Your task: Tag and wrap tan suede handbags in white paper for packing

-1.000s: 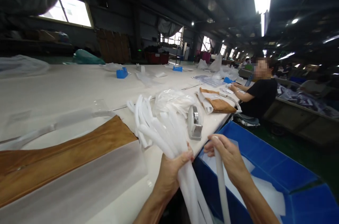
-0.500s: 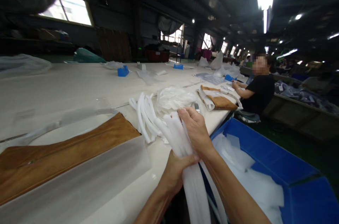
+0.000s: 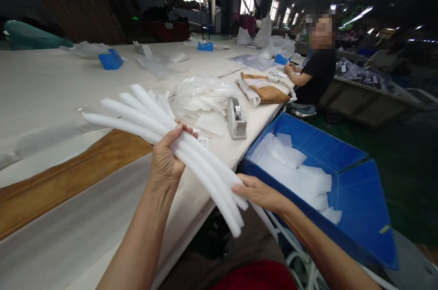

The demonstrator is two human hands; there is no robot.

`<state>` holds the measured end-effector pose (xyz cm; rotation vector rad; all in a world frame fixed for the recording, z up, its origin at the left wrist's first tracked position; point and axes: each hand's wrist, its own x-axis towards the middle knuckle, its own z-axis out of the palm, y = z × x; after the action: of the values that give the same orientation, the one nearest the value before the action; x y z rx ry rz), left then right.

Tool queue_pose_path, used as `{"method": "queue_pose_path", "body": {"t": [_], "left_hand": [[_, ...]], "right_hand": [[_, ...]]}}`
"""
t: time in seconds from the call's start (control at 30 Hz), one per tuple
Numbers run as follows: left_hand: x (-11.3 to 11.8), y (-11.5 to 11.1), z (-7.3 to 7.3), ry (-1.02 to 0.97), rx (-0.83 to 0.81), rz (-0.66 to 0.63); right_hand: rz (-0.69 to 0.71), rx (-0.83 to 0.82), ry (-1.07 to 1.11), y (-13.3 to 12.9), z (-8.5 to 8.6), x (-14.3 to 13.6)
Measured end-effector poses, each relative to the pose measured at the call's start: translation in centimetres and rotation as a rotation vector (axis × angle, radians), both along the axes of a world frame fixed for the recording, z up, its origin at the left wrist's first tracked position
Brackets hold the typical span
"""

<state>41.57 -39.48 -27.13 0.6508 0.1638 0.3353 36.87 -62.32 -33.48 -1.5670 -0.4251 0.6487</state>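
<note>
Several white foam rods fan out in a bundle over the table's edge. My left hand is wrapped round their middle, thumb on top. At their lower right ends, my right hand pinches one or more of the rods between thumb and fingers. Behind the bundle, more white rods lie on the table, partly hidden. To the left, a brown bag lies flat with a pale sheet along its near side.
A tape dispenser stands near the table edge beside a clear plastic bag of white pieces. A blue bin with white foam sheets is at right. Beyond, a person works by another brown bag.
The rods have swung from hanging steeply to lying slantwise and spread out. My left hand has moved up and left, my right hand down to their lower ends. The view has turned right and down.
</note>
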Motion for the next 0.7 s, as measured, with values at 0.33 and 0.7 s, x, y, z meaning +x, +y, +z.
{"method": "queue_pose_path", "body": {"t": [0.33,0.7], "left_hand": [[1.9,0.8,-0.5,-0.010,-0.028,0.022],[-0.3,1.5,1.8,-0.122,-0.187,0.009]], "right_hand": [[-0.145,-0.066,0.002,-4.1,-2.2,-4.2],[-0.917,-0.083,0.235,-6.3,-8.8,-5.3]]}}
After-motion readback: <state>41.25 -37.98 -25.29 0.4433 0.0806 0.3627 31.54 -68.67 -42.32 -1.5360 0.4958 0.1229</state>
